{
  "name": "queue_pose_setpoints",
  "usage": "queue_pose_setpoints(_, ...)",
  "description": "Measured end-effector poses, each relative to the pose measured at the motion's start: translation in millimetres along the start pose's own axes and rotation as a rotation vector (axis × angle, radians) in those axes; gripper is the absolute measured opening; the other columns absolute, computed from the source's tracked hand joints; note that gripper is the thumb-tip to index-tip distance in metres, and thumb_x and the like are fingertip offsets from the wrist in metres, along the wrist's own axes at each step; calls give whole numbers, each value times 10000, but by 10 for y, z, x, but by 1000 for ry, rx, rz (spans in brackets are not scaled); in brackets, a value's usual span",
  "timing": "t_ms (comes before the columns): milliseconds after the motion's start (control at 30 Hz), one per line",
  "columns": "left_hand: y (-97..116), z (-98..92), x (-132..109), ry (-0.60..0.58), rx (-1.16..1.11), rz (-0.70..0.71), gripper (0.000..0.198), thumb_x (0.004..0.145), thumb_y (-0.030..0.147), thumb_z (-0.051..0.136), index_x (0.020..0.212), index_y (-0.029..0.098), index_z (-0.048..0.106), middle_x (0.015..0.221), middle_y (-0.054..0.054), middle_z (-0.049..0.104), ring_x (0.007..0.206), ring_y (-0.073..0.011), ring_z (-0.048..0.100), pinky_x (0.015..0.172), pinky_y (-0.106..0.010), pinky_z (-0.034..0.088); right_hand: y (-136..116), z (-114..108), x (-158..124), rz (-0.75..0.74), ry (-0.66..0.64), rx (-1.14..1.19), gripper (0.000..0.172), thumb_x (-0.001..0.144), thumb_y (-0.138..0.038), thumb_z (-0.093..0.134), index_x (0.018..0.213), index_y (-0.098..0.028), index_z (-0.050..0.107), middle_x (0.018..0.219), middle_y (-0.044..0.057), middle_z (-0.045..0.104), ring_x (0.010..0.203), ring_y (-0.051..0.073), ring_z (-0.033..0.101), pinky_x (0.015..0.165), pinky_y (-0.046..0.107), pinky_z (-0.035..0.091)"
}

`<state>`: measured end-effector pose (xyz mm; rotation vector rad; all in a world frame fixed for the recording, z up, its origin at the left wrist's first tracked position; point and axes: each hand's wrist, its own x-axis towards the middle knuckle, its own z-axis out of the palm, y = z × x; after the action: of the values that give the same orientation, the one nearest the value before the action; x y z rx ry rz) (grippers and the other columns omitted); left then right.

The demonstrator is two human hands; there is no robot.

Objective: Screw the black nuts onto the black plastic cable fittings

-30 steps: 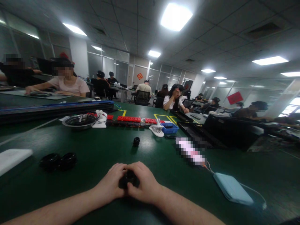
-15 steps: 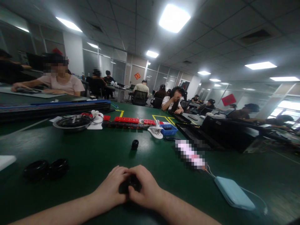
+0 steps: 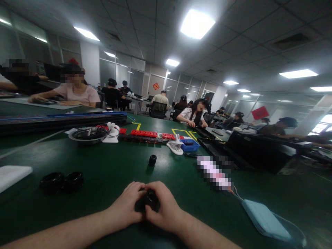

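Observation:
My left hand [image 3: 131,203] and my right hand [image 3: 164,209] meet at the near middle of the green table [image 3: 109,180]. Their curled fingers close from both sides around a glossy black round fitting [image 3: 151,197] with a hole in its top. Fingers and palms cover most of it. A smaller black fitting [image 3: 152,159], with a ridged side, stands upright on the table ahead of my hands. Off to the left, two larger black ring-shaped fittings [image 3: 52,181] lie side by side, apart from my hands.
A light blue power bank [image 3: 266,219] with a cable lies at right. Farther back are a metal bowl [image 3: 86,139], red block strips [image 3: 144,133], a white clip base [image 3: 175,147] and a blue tray [image 3: 190,145]. A white slab [image 3: 14,175] is at left. Several people sit beyond.
My view has turned slightly left, shifting table items rightward. Both hands keep their grip, and the fitting's top hole shows more clearly. The person across has lowered a hand from the face.

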<state>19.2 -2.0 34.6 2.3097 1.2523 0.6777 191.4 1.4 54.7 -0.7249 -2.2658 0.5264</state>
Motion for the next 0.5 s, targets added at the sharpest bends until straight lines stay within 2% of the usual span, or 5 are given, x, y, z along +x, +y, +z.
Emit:
queue_pose_setpoints(133,-5,8,4,14,-1,-19,340,603,228,611,942,203,598,1029,-50,530,990,-254,462,885,-382,376,-47,-48,2,-24,-123,31,592,624,-96,506,1203,-174,407,1119,94,541,1004,215,515,887,364,408)
queue_pose_setpoints(200,-28,18,5,12,-3,-14,314,605,243,627,916,197,607,1041,-53,528,1001,-257,458,888,-384,376,-59,-55,9,-28,-146,47,605,632,-114,529,1217,-179,389,1146,92,522,1031,219,499,903,368,400)
queue_pose_setpoints(333,-74,38,5,7,6,6,330,635,351,657,931,208,621,1083,-63,519,1021,-269,450,901,-402,368,-41,-21,2,-19,-111,20,540,727,-199,557,1234,-177,371,1210,101,472,1109,220,440,955,377,359)
queue_pose_setpoints(433,-79,38,3,12,23,28,364,658,420,648,957,214,623,1109,-66,513,1039,-278,440,926,-419,344,-11,-85,-5,-28,-76,-94,597,766,-341,573,1283,-162,334,1365,140,288,1240,284,294,994,436,305)
queue_pose_setpoints(500,-65,28,0,8,25,23,394,652,441,656,977,221,620,1113,-63,510,1043,-279,437,923,-417,345,-9,-231,6,-78,12,-159,637,757,-415,581,1292,-176,332,1415,130,184,1273,321,224,1008,475,271)
